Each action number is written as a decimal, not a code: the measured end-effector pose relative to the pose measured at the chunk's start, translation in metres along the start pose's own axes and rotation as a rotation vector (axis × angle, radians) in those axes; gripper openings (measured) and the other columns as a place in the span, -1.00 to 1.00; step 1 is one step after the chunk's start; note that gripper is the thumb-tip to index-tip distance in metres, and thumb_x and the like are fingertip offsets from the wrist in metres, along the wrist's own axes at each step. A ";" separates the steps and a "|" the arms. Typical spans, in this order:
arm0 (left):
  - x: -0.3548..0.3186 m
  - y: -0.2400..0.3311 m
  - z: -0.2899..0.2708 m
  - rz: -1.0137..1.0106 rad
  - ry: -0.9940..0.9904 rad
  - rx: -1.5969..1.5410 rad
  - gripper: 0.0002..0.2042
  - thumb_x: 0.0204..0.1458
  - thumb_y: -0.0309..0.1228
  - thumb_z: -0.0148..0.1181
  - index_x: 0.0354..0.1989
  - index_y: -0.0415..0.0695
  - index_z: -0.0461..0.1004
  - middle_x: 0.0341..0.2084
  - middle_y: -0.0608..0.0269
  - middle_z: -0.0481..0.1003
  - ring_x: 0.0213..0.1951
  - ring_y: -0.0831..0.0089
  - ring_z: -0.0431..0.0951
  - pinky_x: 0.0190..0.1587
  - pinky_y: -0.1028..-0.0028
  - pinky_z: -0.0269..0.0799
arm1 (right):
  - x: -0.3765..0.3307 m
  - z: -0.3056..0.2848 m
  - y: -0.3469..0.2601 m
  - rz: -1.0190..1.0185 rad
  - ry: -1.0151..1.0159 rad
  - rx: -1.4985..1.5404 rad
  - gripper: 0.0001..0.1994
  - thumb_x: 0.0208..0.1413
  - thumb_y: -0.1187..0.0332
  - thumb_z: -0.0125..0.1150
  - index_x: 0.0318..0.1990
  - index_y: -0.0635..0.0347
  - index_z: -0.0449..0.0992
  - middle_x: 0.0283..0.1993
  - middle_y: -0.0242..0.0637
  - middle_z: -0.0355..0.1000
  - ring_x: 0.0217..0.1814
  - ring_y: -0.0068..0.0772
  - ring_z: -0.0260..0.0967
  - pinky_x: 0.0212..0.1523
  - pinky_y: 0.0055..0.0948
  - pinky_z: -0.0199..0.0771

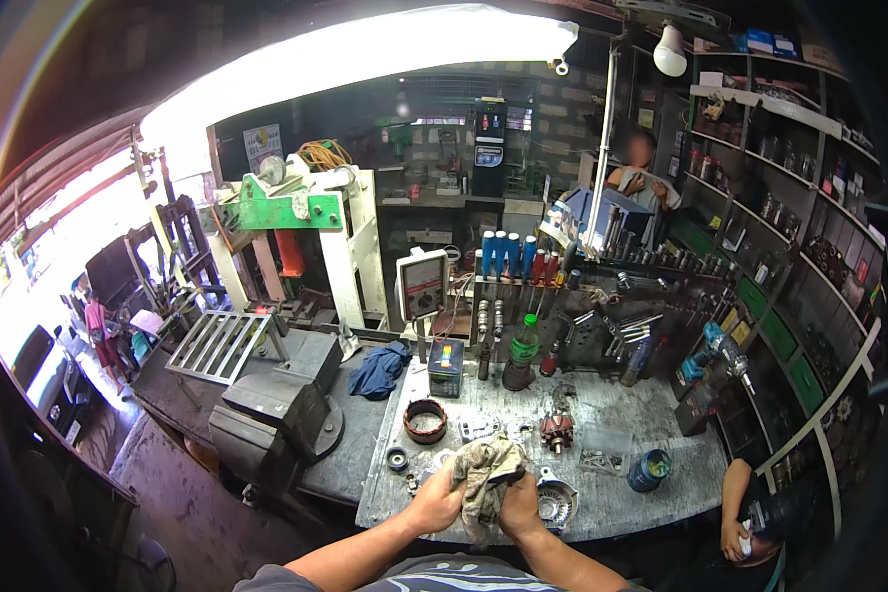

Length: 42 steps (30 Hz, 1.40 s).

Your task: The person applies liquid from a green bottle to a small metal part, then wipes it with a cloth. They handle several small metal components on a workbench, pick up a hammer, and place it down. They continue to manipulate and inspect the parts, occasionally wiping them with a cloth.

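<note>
Both hands met at the near edge of the metal workbench (641, 493): the left hand (436, 505) and the right hand (519, 509) were each closed around a grimy grey rag (485, 472), which was bunched up between them and hung just above the bench's front edge. Whether anything sat inside the rag could not be told. Just right of the rag a round metal housing (556, 501) lay on the bench, and behind the rag stood a copper-wound armature (557, 430). A ring-shaped stator (425, 420) rested behind and left of the rag, with a heavy bench vise (276, 409) farther left. A blue can (649, 470) sat well to the rag's right.
</note>
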<state>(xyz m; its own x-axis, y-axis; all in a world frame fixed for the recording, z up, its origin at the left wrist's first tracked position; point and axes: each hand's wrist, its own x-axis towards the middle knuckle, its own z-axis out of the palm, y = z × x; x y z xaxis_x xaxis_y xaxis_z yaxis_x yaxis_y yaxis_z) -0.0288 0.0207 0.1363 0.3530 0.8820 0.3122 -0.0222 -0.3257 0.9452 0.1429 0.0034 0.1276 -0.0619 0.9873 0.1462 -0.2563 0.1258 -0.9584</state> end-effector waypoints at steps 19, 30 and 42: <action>-0.011 0.001 0.004 -0.050 0.058 -0.143 -0.63 0.37 -0.68 0.11 0.34 -0.33 0.44 0.13 0.14 0.61 0.16 0.41 0.57 0.34 0.35 0.43 | -0.004 0.000 0.018 -0.172 0.007 -0.024 -0.77 0.31 0.54 0.30 0.07 0.32 0.69 -0.01 -0.30 0.73 0.00 -0.38 0.62 0.15 -0.31 0.63; 0.001 -0.002 0.020 -0.194 0.194 -0.666 -0.66 0.40 -0.47 0.31 0.27 -0.25 0.46 0.07 0.23 0.63 0.03 0.47 0.63 0.13 0.40 0.59 | -0.002 -0.008 0.004 0.016 -0.103 0.065 -0.64 0.38 0.50 0.32 0.28 0.31 0.56 0.18 -0.29 0.65 0.20 -0.49 0.51 0.31 -0.38 0.53; -0.019 -0.012 0.020 -0.165 0.030 -0.473 -0.81 0.53 -0.45 0.09 0.15 -0.25 0.55 -0.03 0.24 0.64 -0.01 0.44 0.64 0.15 0.39 0.56 | -0.027 -0.011 0.027 0.124 -0.093 -0.268 -0.67 0.31 0.49 0.26 0.19 0.33 0.60 0.15 -0.02 0.67 0.16 -0.30 0.57 0.26 -0.20 0.55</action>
<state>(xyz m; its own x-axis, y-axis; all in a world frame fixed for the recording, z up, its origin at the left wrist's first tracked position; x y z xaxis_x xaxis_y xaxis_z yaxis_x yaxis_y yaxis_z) -0.0163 0.0007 0.1165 0.3606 0.9204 0.1511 -0.3928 0.0030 0.9196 0.1482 -0.0192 0.0948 -0.1684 0.9851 0.0344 0.0214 0.0386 -0.9990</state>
